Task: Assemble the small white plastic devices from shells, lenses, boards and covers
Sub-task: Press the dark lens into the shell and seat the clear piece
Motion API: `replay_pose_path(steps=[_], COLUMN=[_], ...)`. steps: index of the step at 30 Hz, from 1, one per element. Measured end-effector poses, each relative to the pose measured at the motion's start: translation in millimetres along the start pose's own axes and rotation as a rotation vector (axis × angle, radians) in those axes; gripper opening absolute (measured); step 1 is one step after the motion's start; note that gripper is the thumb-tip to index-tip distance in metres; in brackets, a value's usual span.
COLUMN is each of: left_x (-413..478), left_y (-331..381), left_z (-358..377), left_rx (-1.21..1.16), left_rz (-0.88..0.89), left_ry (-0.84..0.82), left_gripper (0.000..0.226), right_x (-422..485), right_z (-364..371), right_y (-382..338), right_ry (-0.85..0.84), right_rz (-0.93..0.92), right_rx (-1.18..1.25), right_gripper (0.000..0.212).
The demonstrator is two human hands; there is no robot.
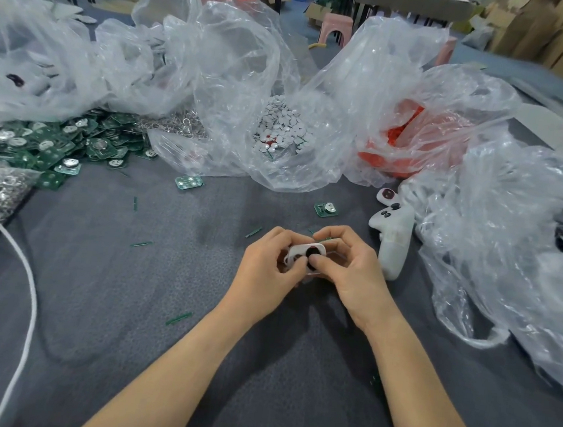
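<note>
White plastic with dark round openings, the shell (299, 249) is held between both hands just above the middle of the grey cloth table (129, 284). The left hand (266, 270) curls its fingers round the shell's left end. The right hand (348, 271) pinches the right end, thumb pressed on the front. Two loose green boards (189, 182) lie beyond the hands, and a heap of boards (56, 147) spills out at the far left. Clear bags behind hold small white discs (281, 127) and red parts (400, 138). Finished white devices (392, 231) lie just right of the hands.
</note>
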State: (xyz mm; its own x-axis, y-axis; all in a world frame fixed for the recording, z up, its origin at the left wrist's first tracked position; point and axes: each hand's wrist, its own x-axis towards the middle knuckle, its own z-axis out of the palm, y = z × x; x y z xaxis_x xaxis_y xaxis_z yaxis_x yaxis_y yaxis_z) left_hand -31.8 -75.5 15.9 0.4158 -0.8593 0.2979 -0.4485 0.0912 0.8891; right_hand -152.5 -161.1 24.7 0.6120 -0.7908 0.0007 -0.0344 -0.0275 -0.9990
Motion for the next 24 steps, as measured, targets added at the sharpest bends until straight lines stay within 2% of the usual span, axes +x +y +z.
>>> replay_pose_path(steps=[4, 8, 11, 16, 20, 24], left_x=[0.9, 1.0, 1.0, 2.5, 1.0, 1.1], left_y=[-2.3, -2.6, -1.3, -3.8, -3.9, -0.4], left_z=[1.3, 2.9, 3.0, 3.2, 3.6, 2.8], left_rx=[0.013, -0.010, -0.021, 0.079, 0.010, -0.044], left_rz=[-0.021, -0.070, -0.078, -0.040, -0.108, -0.131], left_ry=[0.010, 0.050, 0.062, 0.037, 0.111, 0.096], left_gripper=[0.008, 0.019, 0.025, 0.015, 0.020, 0.020], right_x=[0.3, 0.1, 1.0, 0.8, 1.4, 1.3], right_z=[-0.3, 1.6, 0.0, -1.2, 1.7, 2.4], right_y=[0.6, 0.7, 0.3, 2.3, 3.3, 3.8], right_ry=[-0.011, -0.002, 0.014, 0.052, 0.064, 0.086], right_rz=[-0.025, -0.067, -0.084, -0.105, -0.093, -0.074], right_rx=[-0.104, -0.222, -0.246, -0.261, -0.264, -0.303], right_gripper=[0.034, 0.034, 0.031, 0.030, 0.022, 0.020])
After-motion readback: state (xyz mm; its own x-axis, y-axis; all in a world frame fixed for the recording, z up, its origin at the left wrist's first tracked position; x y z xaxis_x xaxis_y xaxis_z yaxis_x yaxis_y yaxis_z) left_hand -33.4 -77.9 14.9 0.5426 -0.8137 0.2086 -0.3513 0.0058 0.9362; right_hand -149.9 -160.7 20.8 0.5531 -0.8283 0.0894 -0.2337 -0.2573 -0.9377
